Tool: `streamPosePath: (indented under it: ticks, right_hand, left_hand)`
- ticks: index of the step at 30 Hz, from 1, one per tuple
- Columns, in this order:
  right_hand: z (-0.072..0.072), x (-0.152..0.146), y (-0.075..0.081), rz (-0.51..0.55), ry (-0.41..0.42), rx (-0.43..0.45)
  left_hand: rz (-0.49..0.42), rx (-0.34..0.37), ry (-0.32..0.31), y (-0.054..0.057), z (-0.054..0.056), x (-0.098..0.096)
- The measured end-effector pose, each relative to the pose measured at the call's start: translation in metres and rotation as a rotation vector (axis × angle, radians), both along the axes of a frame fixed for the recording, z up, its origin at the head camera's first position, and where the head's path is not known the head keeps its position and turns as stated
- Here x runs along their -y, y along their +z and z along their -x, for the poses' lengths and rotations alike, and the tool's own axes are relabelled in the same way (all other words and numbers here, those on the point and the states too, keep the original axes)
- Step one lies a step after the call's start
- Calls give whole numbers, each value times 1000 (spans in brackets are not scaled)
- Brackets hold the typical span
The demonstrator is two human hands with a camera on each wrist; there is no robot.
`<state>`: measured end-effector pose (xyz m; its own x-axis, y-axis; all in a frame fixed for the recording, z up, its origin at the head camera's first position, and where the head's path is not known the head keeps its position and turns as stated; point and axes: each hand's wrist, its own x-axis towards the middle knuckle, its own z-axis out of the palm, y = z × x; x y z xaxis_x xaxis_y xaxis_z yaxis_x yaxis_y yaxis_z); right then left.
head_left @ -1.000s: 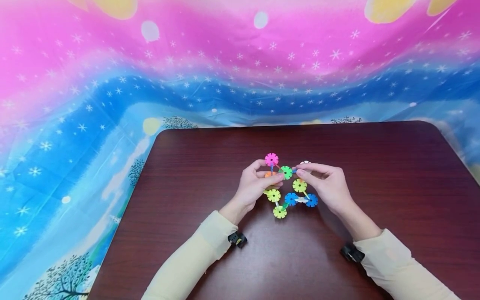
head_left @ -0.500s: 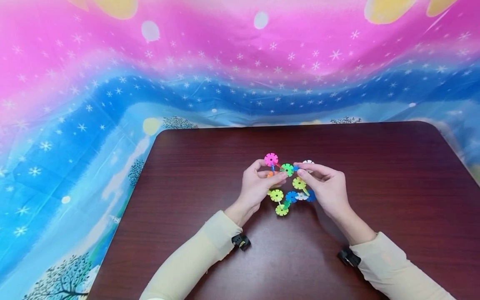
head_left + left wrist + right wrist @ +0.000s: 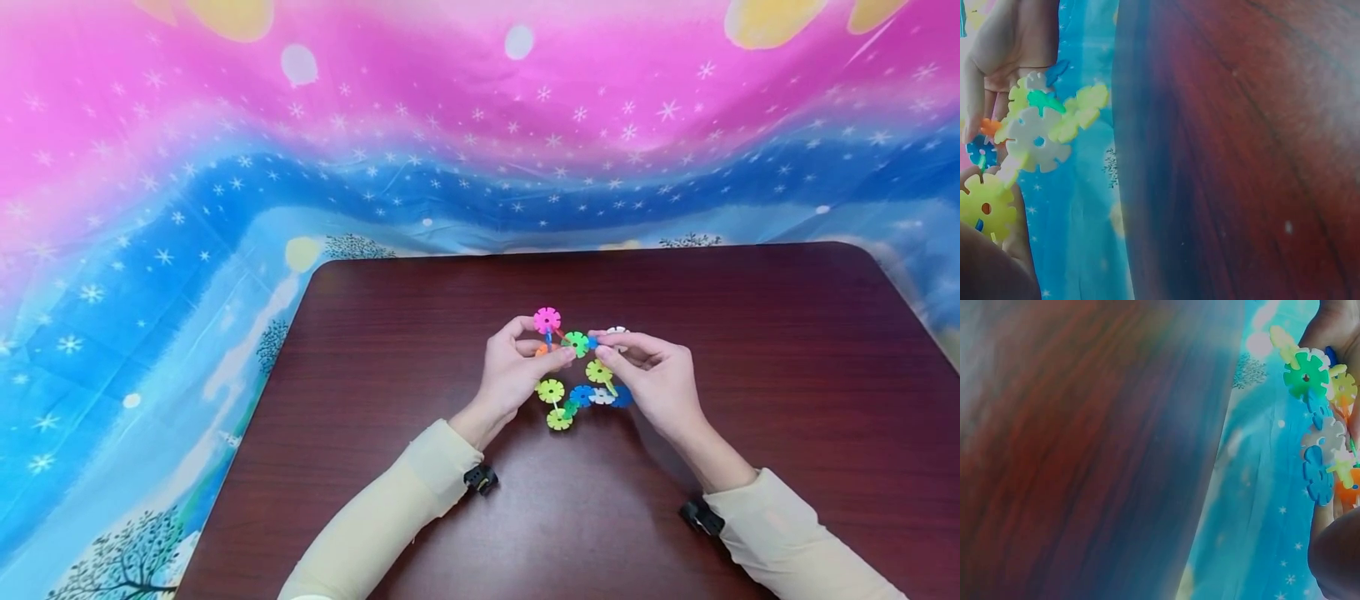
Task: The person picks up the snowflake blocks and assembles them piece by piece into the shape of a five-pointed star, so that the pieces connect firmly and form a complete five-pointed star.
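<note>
Both hands hold a ring-like chain of interlocking notched plastic discs over the table. My left hand (image 3: 510, 367) pinches the chain at a green disc (image 3: 576, 343), its thumb on the disc's lower edge. Just right of it, the thumb and forefinger of my right hand (image 3: 656, 379) pinch a small blue disc (image 3: 593, 342). A pink disc (image 3: 547, 320) stands above the left fingers. Below hang a yellow disc (image 3: 598, 370), a white disc (image 3: 601, 396) and yellow-green discs (image 3: 551, 390). In the right wrist view, another green disc (image 3: 1306, 376) shows. Fingers hide part of the chain.
The dark red-brown wooden table (image 3: 360, 333) has rounded far corners. Behind it and along its left side hangs a pink and blue snowflake-patterned cloth (image 3: 480, 150). Black wrist cameras (image 3: 480, 478) sit at both cuffs.
Both hands keep their pinch. The left hand and the green disc have shifted slightly right, closer to the right hand. The lower right blue disc is now partly behind the right hand.
</note>
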<state>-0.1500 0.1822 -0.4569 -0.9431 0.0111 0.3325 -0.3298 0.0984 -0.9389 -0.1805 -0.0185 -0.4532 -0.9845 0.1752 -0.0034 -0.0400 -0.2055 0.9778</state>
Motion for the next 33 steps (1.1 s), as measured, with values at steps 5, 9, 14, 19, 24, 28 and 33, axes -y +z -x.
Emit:
streamPosePath:
  ticks: [5,9,14,19,24,28,33]
  right_hand:
    - [-1,1,-2,-10,12,-54]
    - [-1,0,-2,-26,1,-38]
    - [1,-11,-3,-92,-9,79]
    - [7,-23,-1,-190,15,257]
    - [15,-32,-4,-205,36,430]
    - [22,-40,-8,-250,70,507]
    - [31,-47,-10,-332,174,574]
  left_hand:
    - [84,-65,48,-1,-4,0]
    - [124,-86,38,-2,-2,-1]
    - [132,23,-109,0,12,1]
    - [288,126,-266,3,31,11]
    - [482,92,-395,2,46,25]
    - [616,38,-473,-1,56,32]
    - [795,-61,-485,-4,66,33]
